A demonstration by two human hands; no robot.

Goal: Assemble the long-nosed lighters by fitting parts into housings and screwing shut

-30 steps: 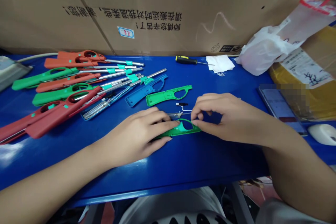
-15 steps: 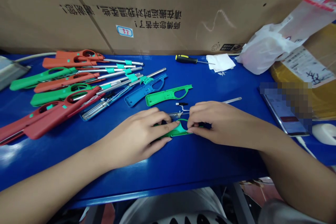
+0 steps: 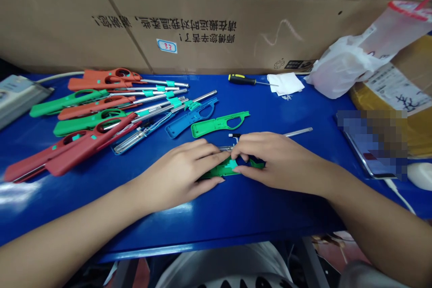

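Close to the front of the table, my left hand [image 3: 184,166] is closed around the handle end of a green lighter half-shell [image 3: 218,171], which lies flat on the table. My right hand [image 3: 280,157] pinches a small teal trigger [image 3: 231,164] at the shell's middle, thumb and forefinger together. The loop end of the shell is partly covered by my right fingers. Just behind my hands are a small black-and-white igniter part [image 3: 234,135] with a thin wire and a metal lighter tube [image 3: 299,132], partly hidden. Another green half-shell [image 3: 205,129] lies farther back, beside a blue half-shell [image 3: 184,124].
Several long-nosed lighters [image 3: 97,137] in red, orange and green lie at the left. A screwdriver [image 3: 243,79] and white tissue [image 3: 286,83] are at the back. The phone [image 3: 364,148], bagged drink cup [image 3: 347,63] and taped parcel [image 3: 388,99] stand right; a cardboard box [image 3: 202,4] walls the back.
My right hand has moved slightly left, its fingertips now at the teal trigger by my left fingers. My left hand keeps its hold on the shell. The camera view has shifted a little.
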